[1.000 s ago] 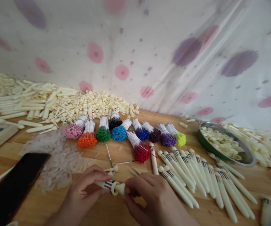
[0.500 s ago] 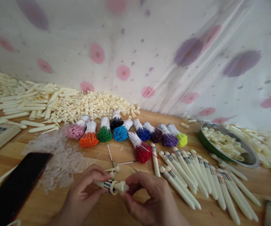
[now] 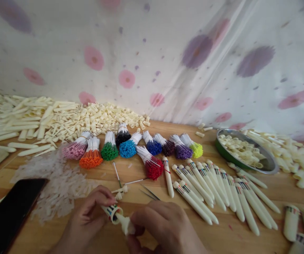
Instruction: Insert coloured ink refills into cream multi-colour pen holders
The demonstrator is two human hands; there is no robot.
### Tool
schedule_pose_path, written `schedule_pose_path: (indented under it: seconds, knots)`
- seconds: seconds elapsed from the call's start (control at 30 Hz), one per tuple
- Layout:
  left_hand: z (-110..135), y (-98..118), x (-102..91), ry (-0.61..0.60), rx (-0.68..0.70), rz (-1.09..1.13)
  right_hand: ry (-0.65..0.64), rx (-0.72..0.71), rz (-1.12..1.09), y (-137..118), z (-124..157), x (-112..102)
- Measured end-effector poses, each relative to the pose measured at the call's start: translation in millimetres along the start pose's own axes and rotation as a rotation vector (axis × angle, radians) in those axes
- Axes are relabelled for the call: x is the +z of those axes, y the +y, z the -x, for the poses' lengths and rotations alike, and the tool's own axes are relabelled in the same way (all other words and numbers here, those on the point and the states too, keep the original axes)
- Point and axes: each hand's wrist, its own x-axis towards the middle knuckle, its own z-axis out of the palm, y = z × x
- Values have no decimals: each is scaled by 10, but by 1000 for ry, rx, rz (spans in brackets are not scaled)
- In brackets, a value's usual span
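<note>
My left hand [image 3: 88, 215] is closed around a cream pen barrel [image 3: 109, 211] with coloured marks at its end, low in the middle of the view. My right hand [image 3: 165, 225] pinches a cream cap piece [image 3: 126, 223] against the barrel's open end. Just beyond my hands lie loose thin refills [image 3: 117, 174] and metal tweezers [image 3: 150, 193]. Coloured refill bundles [image 3: 131, 150] fan out on the wooden table [image 3: 133, 169] behind them.
A row of assembled cream pens [image 3: 220, 190] lies to the right. A green metal bowl [image 3: 243, 150] holds small cream parts. Cream part heaps [image 3: 62, 118] line the back left. A black phone [image 3: 7, 211] and clear plastic bits [image 3: 59, 183] lie left.
My hands have dropped lower and tilted; the cream cap piece has gone from level with the barrel to angled downward at its end. The view shifted slightly right and down.
</note>
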Motion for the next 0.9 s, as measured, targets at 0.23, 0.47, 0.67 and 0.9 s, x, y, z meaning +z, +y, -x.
schedule_pose_path:
  seconds: [0.23,0.47,0.67,0.9]
  knots:
    - [-31,37,30,-25,33,-24,-178,8,45,-40,-80,-73]
    - [-37,24,21,-3,96,-98,-298,56,22,12,-43,-44]
    - [-23,93,13,28,168,-277,-442,74,115,59,-60,-120]
    - [-22,207,13,92,289,-479,-431,-152,327,146,-161,-82]
